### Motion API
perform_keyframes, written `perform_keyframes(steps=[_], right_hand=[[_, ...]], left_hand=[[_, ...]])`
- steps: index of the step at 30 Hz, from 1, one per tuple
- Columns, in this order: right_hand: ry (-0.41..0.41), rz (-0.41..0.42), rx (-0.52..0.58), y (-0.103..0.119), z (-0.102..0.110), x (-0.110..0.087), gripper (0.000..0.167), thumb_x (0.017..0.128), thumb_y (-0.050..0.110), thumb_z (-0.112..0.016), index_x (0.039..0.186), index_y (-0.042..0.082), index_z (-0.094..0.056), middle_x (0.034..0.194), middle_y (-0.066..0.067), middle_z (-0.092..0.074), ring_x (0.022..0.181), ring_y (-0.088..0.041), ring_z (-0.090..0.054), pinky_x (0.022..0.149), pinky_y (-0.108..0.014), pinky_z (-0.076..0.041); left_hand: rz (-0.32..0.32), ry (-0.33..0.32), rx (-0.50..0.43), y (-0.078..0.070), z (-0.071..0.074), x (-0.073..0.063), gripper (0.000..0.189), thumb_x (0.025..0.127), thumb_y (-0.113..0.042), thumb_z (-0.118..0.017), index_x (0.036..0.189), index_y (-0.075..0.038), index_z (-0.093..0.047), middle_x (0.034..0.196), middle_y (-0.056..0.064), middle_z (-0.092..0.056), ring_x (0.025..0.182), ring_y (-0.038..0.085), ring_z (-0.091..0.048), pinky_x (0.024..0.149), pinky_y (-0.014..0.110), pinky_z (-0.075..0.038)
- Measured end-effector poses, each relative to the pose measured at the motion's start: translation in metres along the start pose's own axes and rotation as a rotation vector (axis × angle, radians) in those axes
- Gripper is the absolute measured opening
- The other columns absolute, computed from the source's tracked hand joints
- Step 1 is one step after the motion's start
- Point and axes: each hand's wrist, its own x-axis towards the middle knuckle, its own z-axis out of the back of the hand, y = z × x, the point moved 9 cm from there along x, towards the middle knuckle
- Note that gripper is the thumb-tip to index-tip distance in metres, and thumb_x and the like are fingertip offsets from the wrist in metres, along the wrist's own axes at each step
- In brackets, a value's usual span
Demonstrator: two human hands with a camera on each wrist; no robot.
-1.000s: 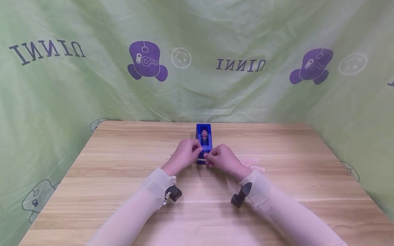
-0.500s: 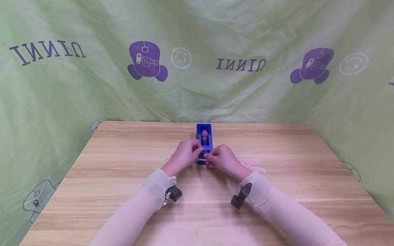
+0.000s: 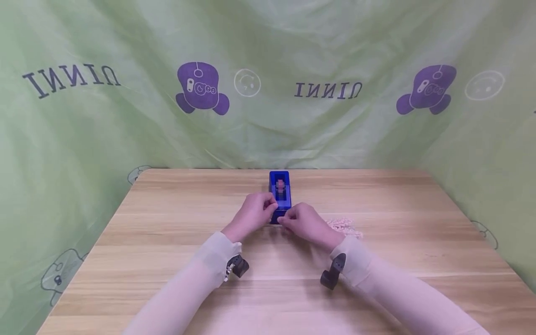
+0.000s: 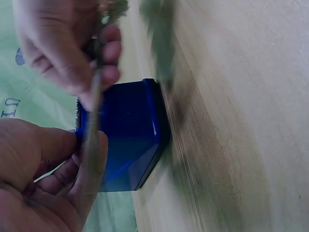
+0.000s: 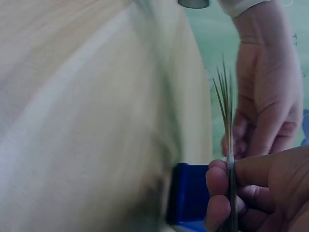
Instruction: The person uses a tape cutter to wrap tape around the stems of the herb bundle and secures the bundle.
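Note:
My right hand [image 3: 304, 222] pinches a bundle of thin stems [image 5: 231, 179] between thumb and fingers; their ends fan out past the grip, and a pale band shows around them in the right wrist view. Pinkish flower heads [image 4: 114, 8] appear at the bundle's other end in the left wrist view. A blue tape dispenser [image 3: 279, 190] stands just beyond both hands. My left hand [image 3: 253, 211] is at its near left side, fingers bent and thumb beside its toothed edge, with the stems crossing in front of the fingers. Whether clear tape lies between those fingers cannot be made out.
Pale pink flowers [image 3: 345, 226] rest partly behind the right forearm on the wooden table [image 3: 176, 242]. A green printed cloth [image 3: 268, 121] hangs behind the table and along its sides.
The camera view has tilted slightly upward. My right hand has dropped a little toward me relative to the dispenser; my left hand keeps nearly the same place.

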Motion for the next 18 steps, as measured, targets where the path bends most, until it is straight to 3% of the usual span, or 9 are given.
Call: perform_keyframes(steps=[10, 18], right_hand=[[0.032, 0.070, 0.014, 0.018, 0.008, -0.005, 0.032, 0.103, 0.019, -0.066, 0.076, 0.002, -0.070, 0.063, 0.003, -0.057, 0.058, -0.009, -0.046, 0.057, -0.021, -0.040], [0.062, 0.098, -0.019, 0.022, 0.013, -0.009, 0.015, 0.100, 0.012, -0.068, 0.097, 0.001, -0.078, 0.085, -0.011, -0.074, 0.070, -0.011, -0.057, 0.067, -0.024, -0.051]], left_hand=[[0.012, -0.017, -0.004, 0.000, 0.000, -0.002, 0.014, 0.101, -0.008, -0.065, 0.089, -0.004, -0.070, 0.076, 0.006, -0.066, 0.064, 0.012, -0.054, 0.058, 0.023, -0.044], [-0.002, -0.063, -0.064, 0.003, 0.005, -0.009, 0.011, 0.103, -0.010, -0.061, 0.102, -0.002, -0.069, 0.087, 0.010, -0.071, 0.069, 0.014, -0.058, 0.060, 0.024, -0.050]])
